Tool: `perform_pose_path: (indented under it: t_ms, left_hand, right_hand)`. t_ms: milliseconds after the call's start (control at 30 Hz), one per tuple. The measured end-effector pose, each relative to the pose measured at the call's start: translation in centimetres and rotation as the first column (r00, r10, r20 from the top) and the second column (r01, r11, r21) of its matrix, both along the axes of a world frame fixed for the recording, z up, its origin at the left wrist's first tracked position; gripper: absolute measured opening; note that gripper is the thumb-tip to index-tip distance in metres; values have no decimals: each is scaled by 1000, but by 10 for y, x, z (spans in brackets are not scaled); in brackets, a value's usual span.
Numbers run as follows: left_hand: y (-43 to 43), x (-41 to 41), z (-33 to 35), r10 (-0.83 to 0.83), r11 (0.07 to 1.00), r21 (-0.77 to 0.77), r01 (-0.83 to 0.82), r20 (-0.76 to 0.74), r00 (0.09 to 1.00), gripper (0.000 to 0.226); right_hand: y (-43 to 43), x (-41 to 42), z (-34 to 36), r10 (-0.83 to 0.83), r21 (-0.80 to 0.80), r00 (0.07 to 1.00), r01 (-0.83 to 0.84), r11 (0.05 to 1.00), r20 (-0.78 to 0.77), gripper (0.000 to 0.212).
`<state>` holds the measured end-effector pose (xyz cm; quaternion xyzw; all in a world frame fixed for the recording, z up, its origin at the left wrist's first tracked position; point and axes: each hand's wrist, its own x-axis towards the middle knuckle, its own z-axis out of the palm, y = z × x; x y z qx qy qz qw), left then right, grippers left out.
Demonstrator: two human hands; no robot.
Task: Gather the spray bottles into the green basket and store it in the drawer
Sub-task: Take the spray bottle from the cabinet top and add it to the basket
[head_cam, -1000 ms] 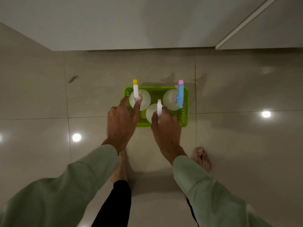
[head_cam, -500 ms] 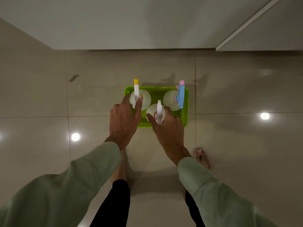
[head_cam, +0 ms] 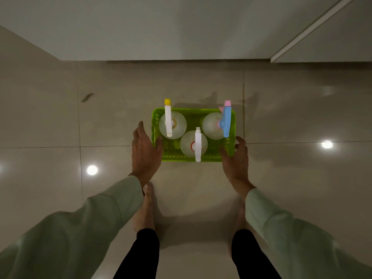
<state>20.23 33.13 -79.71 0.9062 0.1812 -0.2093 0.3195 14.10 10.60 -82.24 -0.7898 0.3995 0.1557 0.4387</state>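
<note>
A green basket [head_cam: 193,110] stands on the tiled floor in front of me. Three clear spray bottles stand upright in it: one with a yellow-tipped white trigger [head_cam: 178,125] at the far left, one with a blue and pink trigger [head_cam: 211,125] at the far right, and one with a white trigger and red collar [head_cam: 188,144] at the near middle. My left hand [head_cam: 145,152] is at the basket's left side, fingers spread, thumb touching the wall. My right hand [head_cam: 235,160] curls around the near right corner, thumb over the rim and fingers outside.
A pale cabinet front [head_cam: 181,27] rises just beyond the basket, with a white strip [head_cam: 314,27] running diagonally at the upper right. My bare feet [head_cam: 146,208] stand right behind the basket. A small dark mark [head_cam: 87,97] lies on the floor to the left.
Both hands have left the bottles' tops and moved outward, the left to the basket's left side and the right to its near right corner. The bottles stay in the basket.
</note>
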Motion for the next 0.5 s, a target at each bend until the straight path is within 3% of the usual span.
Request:
perform_pose_path:
  t_ms: [67, 167, 367, 500]
  left_hand:
    - [-1, 3, -15, 29, 999, -15, -30, -85, 996, 75]
    - [-2, 6, -33, 7, 1000, -4, -8, -143, 990, 67]
    - [0, 6, -40, -40, 997, 59, 42, -39, 998, 42]
    - [6, 7, -6, -52, 998, 43, 52, -8, 999, 38]
  right_hand:
    - [-3, 5, -13, 28, 55, 999, -27, 998, -16, 54]
    - [-8, 8, -25, 84, 1, 996, -84, 996, 3, 46]
    - [-18, 12, -30, 173, -101, 985, -173, 980, -8, 42]
    - [-19, 16, 0, 205, -85, 978, -201, 976, 35, 42]
